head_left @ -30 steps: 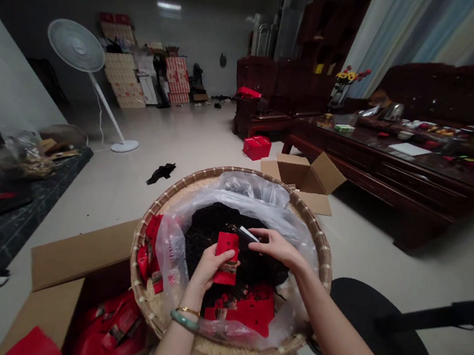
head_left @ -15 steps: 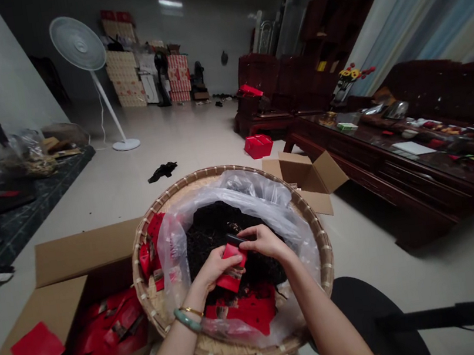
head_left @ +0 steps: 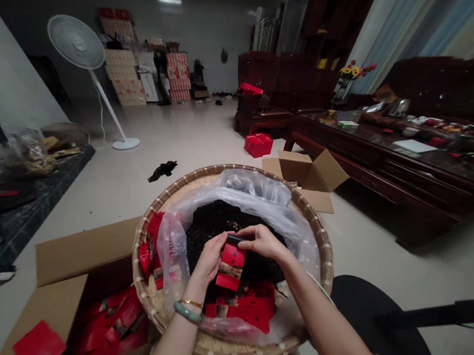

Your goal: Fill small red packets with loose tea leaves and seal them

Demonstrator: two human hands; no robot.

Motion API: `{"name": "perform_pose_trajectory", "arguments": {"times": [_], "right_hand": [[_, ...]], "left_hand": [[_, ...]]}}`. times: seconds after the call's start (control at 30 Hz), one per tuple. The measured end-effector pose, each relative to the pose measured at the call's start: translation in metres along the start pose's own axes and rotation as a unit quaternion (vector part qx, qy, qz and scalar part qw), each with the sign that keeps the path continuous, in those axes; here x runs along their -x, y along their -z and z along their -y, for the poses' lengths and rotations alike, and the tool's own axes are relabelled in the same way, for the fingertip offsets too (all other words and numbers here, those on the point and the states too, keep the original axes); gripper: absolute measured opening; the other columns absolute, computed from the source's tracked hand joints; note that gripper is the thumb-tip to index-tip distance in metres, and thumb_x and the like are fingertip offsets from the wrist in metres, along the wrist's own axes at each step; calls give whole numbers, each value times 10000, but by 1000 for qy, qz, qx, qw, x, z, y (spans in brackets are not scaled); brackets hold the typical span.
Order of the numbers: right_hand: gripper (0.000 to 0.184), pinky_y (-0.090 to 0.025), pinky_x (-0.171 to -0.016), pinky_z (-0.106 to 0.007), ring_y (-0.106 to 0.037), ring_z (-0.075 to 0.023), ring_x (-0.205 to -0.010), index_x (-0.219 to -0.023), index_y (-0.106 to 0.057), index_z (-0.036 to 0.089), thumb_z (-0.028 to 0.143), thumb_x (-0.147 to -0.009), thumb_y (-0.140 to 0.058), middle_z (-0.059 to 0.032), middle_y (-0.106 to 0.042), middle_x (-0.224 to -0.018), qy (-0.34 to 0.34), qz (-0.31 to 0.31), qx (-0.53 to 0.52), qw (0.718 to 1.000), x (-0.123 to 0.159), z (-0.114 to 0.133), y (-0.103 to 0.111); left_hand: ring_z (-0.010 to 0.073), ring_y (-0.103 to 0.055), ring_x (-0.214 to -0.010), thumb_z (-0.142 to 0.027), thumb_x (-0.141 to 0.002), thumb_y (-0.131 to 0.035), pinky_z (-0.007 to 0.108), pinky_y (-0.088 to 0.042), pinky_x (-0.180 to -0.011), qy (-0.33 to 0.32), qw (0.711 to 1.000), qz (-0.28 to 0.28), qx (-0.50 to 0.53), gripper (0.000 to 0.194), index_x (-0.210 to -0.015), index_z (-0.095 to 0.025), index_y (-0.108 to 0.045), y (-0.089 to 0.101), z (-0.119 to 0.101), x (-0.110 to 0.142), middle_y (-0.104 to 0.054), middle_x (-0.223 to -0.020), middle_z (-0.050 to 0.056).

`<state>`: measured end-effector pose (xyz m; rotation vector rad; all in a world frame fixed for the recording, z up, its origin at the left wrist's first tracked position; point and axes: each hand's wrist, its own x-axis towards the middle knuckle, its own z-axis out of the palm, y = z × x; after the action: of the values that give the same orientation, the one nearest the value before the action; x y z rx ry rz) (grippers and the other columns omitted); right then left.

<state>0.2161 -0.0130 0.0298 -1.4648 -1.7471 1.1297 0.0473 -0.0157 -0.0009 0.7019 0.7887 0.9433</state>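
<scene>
My left hand (head_left: 210, 260) is closed on the left edge of a small red packet (head_left: 231, 268), with its fingertips up at the packet's top. A short black bar (head_left: 234, 239) lies along that top edge, pinched at its right end by my right hand (head_left: 264, 241). Both hands are over a clear plastic bag (head_left: 170, 241) spread open in a round woven basket (head_left: 325, 247). Inside the bag is a heap of dark, shredded-looking dry leaves (head_left: 211, 214). More red packets (head_left: 254, 311) lie at the near side of the heap.
Left of the basket stands an open carton (head_left: 66, 304) full of red packets, with one red packet (head_left: 39, 349) on its flap. A smaller open carton (head_left: 308, 176) is beyond, right. A black round stool (head_left: 374, 323), a dark wooden table (head_left: 380, 180) and a white fan (head_left: 125, 143) stand around.
My left hand has shifted up the packet to its top edge by the black bar, showing more of the packet's front. My right hand stays at the bar.
</scene>
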Motion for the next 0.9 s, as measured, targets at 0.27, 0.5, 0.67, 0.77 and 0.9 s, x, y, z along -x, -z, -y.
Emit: {"name": "perform_pose_trajectory", "arguments": {"times": [0.27,0.5,0.67,0.77,0.9], "right_hand": [[320,-471,-722,-298,-628,-210,-798,-955,-716,177,245,-645,-681,-32,-717,-881,-6,0,3,1000,2,1,0],[320,-469,-741,-308,-631,-220,-825,-953,-717,185,248,-641,-688,-35,-716,-903,-2,2,0,1000,1,-1,-1],[328,-474,-738,-310,-631,-222,-831,-959,-716,187,258,-640,-688,-36,-713,-916,0,2,4,1000,1,-3,-1],[326,-474,-730,-305,-629,-218,-819,-960,-716,190,256,-643,-686,-33,-714,-902,-2,2,6,1000,1,-2,-1],[328,-471,-737,-304,-627,-217,-824,-959,-718,184,246,-638,-689,-40,-714,-908,-3,2,8,1000,2,0,-1]], "left_hand": [[117,-607,-543,-420,-700,-688,230,-499,-556,-10,1000,0,1,397,-940,-108,-643,1,1,0,-676,-702,42],[113,-602,-531,-439,-698,-682,227,-497,-546,-7,1000,-1,-6,405,-942,-117,-646,1,2,0,-670,-687,38],[123,-610,-529,-434,-698,-680,238,-505,-528,-6,1000,-7,-4,399,-942,-120,-640,-1,1,1,-669,-686,41],[130,-608,-508,-440,-710,-665,239,-499,-494,5,1000,-9,-12,407,-963,-123,-629,-2,-1,3,-666,-666,40],[121,-608,-513,-433,-711,-667,225,-497,-506,-4,1000,-8,-14,397,-948,-117,-632,-2,-1,4,-666,-668,37]]}}
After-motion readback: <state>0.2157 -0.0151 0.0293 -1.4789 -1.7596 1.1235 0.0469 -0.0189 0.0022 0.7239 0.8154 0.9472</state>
